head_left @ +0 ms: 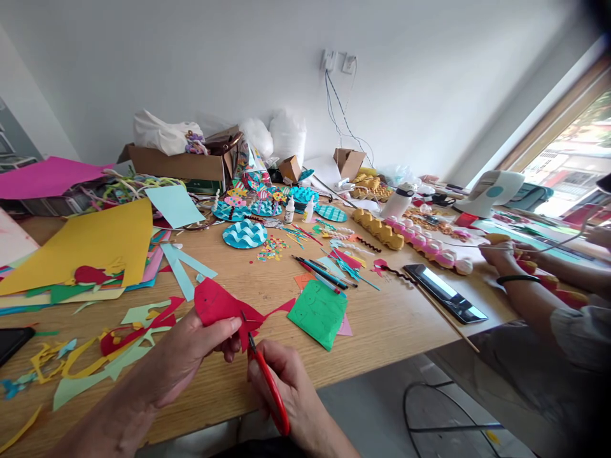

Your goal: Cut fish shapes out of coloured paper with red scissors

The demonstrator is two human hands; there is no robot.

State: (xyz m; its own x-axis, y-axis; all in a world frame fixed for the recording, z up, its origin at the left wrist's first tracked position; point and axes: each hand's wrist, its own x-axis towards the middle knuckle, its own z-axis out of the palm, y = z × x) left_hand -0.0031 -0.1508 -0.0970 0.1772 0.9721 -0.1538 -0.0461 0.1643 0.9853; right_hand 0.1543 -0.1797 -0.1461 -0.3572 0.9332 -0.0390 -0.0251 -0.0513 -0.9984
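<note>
My left hand (210,343) pinches a piece of red paper (214,302), thumb on top, above the table's front edge. Faint pencil lines show on the sheet, and a narrow strip of it trails to the right. Red-handled scissors (272,388) are gripped in my right hand (286,375), their blades at the paper's right part beside my left fingertips. I cannot tell how far apart the blades are. Just right of the paper lies a green paper square (319,312) with drawn outlines.
Paper scraps (119,350) litter the left side near a yellow sheet (95,242). Pens (324,270), a phone (443,292), a thin stick (449,318) and glue bottles (309,208) lie beyond. At right, another person's hands (499,251) hold a painted egg-carton strip.
</note>
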